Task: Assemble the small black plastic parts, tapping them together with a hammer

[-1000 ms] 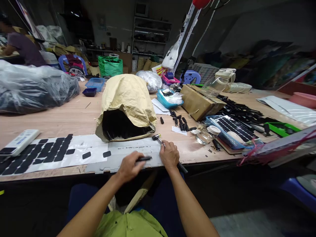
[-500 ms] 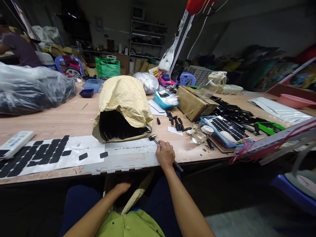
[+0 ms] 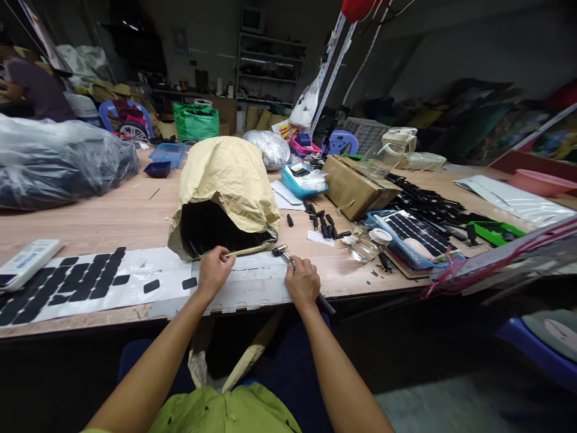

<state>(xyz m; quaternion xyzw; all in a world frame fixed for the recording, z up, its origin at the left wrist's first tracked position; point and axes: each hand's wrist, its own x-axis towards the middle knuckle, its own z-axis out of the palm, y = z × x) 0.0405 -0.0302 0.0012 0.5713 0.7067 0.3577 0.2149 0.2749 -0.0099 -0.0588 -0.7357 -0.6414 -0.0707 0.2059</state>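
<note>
My right hand [image 3: 301,281] is closed round the handle of a small hammer [image 3: 282,251], whose head rests on a grey metal plate [image 3: 243,288] at the table's near edge. My left hand [image 3: 215,269] reaches to the open mouth of a yellow woven sack [image 3: 225,180] lying on its side, with dark parts inside. Its fingers are curled at the sack's lower rim; what they pinch is hidden.
A white sheet with black pads [image 3: 81,282] lies left of the plate, a white remote [image 3: 27,258] beyond it. Loose black parts [image 3: 322,222], a cardboard box [image 3: 356,186], a glass jar [image 3: 363,249] and a solar panel [image 3: 410,231] crowd the right. A large plastic bag [image 3: 58,162] lies far left.
My left hand held a black part over the plate, dropped below the table edge, then came back up empty to the sack's mouth. My right hand stayed on the hammer.
</note>
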